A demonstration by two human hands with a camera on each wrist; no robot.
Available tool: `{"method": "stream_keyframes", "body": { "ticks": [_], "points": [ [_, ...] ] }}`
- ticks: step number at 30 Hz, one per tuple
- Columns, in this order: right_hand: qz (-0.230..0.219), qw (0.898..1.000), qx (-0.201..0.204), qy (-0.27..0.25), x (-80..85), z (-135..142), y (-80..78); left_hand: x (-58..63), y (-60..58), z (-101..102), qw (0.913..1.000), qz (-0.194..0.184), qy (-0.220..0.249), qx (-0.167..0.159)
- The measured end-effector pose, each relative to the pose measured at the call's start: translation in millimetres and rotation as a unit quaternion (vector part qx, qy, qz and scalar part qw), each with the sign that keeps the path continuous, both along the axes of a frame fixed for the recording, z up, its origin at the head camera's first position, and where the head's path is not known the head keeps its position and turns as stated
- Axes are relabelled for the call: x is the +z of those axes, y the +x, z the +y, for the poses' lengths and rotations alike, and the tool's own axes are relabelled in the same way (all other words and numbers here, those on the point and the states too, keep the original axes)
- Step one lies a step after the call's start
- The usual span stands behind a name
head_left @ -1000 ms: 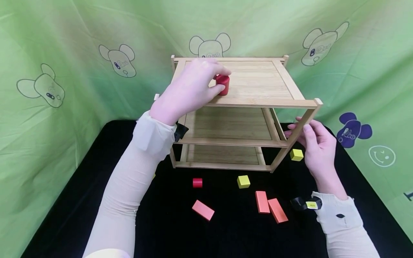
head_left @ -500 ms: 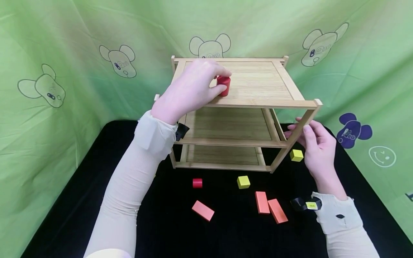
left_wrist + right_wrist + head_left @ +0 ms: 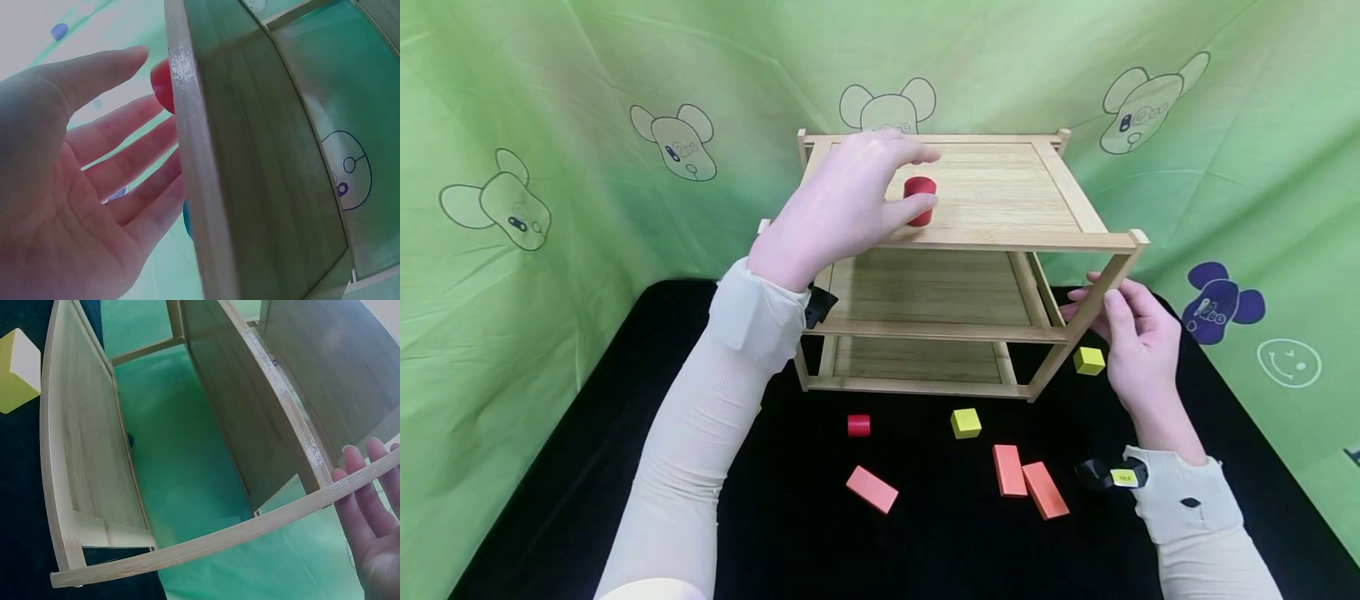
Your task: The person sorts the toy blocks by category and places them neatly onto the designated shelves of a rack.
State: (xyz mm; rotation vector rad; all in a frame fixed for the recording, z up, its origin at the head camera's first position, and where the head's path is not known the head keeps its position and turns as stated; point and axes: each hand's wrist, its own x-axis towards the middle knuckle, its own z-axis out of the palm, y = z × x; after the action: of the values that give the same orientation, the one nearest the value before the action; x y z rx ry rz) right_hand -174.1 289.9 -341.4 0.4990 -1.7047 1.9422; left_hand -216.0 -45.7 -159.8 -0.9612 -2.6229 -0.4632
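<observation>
A red cylinder [image 3: 919, 198] stands upright near the front edge of the top board of a three-tier wooden shelf [image 3: 1015, 183]. Around it, my left hand [image 3: 850, 192] is spread, thumb in front and fingers apart beyond it. In the left wrist view, the left palm [image 3: 94, 206] faces the shelf's front edge, with the cylinder's red side [image 3: 162, 86] peeking out past the fingertips. Farther along that edge shows a bit of a blue object [image 3: 187, 219], mostly hidden. My right hand [image 3: 1138, 342] holds the shelf's right front post, fingers [image 3: 362, 500] behind it.
On the black cloth [image 3: 925, 550] before the shelf lie another red cylinder [image 3: 859, 426], a yellow cube [image 3: 966, 423] and pink blocks [image 3: 872, 489]. A second yellow cube [image 3: 1089, 361] sits beside the right post. Green printed curtain [image 3: 587, 250] surrounds the back and sides.
My left fingers and thumb have spread apart, letting go of the red cylinder, which stays on the top board. The right hand keeps its place at the post.
</observation>
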Motion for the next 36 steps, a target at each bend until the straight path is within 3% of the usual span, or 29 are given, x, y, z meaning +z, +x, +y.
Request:
{"method": "stream_keyframes", "body": {
  "ticks": [5, 11, 15, 18, 23, 25, 28, 32, 36],
  "points": [
    [0.008, 1.000, 0.008, -0.006, -1.3, 2.8, 2.0, -0.5, 4.9, 1.4, 0.9999, 0.011, 0.006, 0.000],
    [0.019, 0.999, 0.020, -0.020, -1.8, 4.0, 4.4, -6.0, 18.8, -1.7, 0.9968, 0.055, 0.043, -0.037],
    [0.019, 0.999, 0.018, -0.019, -1.4, 1.7, 3.4, -15.7, 32.9, -7.8, 0.9841, 0.109, 0.100, -0.099],
    [0.020, 1.000, 0.019, -0.014, -1.0, -1.4, 1.6, -27.3, 44.6, -12.1, 0.9687, 0.142, 0.137, -0.151],
    [0.018, 1.000, 0.012, -0.001, -2.1, -4.7, 0.4, -54.9, 65.6, -18.7, 0.9505, 0.174, 0.150, -0.209],
    [0.013, 1.000, 0.005, 0.008, -3.4, -5.2, 0.9, -68.8, 74.1, -22.3, 0.9521, 0.164, 0.139, -0.218],
    [0.010, 1.000, -0.001, 0.014, -4.3, -5.1, 1.7, -92.5, 83.3, -28.5, 0.9629, 0.123, 0.106, -0.216],
    [0.015, 1.000, -0.003, 0.011, -2.6, -3.7, 1.5, -126.2, 86.7, -34.6, 0.9801, 0.048, 0.051, -0.186],
    [0.021, 1.000, 0.005, 0.007, -0.1, -3.3, 0.8, -162.0, 84.9, -41.1, 0.9884, -0.014, -0.002, -0.151]
  ]
}}
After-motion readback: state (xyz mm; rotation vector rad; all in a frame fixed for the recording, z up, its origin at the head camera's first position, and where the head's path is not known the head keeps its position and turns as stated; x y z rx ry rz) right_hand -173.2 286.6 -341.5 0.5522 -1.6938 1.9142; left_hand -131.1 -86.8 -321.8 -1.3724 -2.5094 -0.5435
